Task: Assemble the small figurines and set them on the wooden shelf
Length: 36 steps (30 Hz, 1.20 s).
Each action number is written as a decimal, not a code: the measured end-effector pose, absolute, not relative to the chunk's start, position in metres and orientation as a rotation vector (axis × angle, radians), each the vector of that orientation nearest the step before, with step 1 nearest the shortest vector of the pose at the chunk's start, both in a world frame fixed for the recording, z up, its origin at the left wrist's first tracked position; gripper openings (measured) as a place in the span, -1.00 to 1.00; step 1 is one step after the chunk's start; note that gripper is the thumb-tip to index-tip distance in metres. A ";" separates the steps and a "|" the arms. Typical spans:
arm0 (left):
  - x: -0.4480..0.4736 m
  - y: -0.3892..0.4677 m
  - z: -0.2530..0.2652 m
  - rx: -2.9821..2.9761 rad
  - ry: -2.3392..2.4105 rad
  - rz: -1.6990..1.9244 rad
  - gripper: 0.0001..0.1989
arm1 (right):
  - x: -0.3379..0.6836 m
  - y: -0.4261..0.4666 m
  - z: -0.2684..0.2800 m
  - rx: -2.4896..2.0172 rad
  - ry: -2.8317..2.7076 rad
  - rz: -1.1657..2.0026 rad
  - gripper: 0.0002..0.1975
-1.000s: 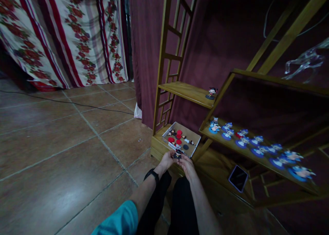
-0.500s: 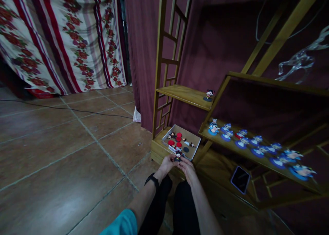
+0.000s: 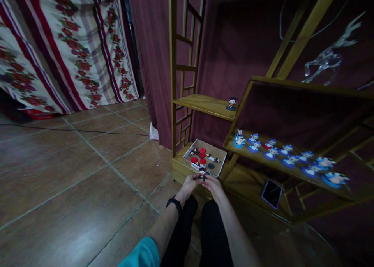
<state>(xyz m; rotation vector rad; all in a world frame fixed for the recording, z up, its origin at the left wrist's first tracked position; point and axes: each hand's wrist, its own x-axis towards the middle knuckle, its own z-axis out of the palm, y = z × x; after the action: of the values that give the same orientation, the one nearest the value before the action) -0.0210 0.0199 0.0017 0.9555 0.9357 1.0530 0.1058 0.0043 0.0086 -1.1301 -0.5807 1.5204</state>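
Between my left hand [image 3: 190, 184] and my right hand [image 3: 213, 186] is a small dark-haired figurine [image 3: 202, 173], upright on a dark base. The fingers of both hands are closed on it from either side, at the near edge of a shallow cardboard box [image 3: 222, 168]. Inside the box lie several small figurines, red round bases [image 3: 202, 151] and a dark round base [image 3: 211, 166]. On the shelf above, a similar figurine [image 3: 232, 102] stands on a dark base near the right end.
Several blue-and-white figurines [image 3: 271, 153] stand in rows on the right shelf [image 3: 292, 173]. A phone [image 3: 272, 193] lies on the lower board. Higher up stands a clear deer ornament [image 3: 325, 62]. A black cable [image 3: 117, 133] crosses the tiled floor [image 3: 96, 181] at the left.
The view has turned slightly to the right, so the shelves appear shifted left. Both hands keep holding the figurine in front of the box.
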 end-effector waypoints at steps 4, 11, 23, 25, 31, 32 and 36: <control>-0.022 0.019 0.002 0.978 0.962 1.067 -0.65 | 0.105 0.004 0.010 -1.124 -0.562 1.512 -0.76; -0.023 0.021 0.000 0.981 0.972 1.084 -0.64 | 0.105 0.003 0.010 -1.082 -0.587 1.509 -0.72; -0.024 0.020 0.000 0.897 0.907 1.164 -0.55 | 0.097 -0.002 0.005 -1.086 -0.651 1.433 -0.66; -0.024 0.020 -0.001 0.894 0.917 1.174 -0.55 | 0.097 -0.002 0.004 -1.110 -0.635 1.421 -0.63; -0.020 0.022 -0.009 0.843 0.968 1.250 -0.56 | 0.092 -0.007 -0.002 -1.189 -0.730 1.203 -0.56; -0.019 0.022 -0.010 0.833 0.968 1.260 -0.56 | 0.090 -0.011 -0.002 -1.221 -0.780 1.119 -0.57; -0.019 0.024 -0.012 0.812 0.982 1.275 -0.56 | 0.079 -0.042 0.004 -1.331 -1.028 0.669 -0.65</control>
<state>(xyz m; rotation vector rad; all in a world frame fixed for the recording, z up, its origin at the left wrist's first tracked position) -0.0191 0.0245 -0.0121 0.8122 0.9820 1.2748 0.0792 -0.0421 0.0036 -1.3308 -1.0282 0.6691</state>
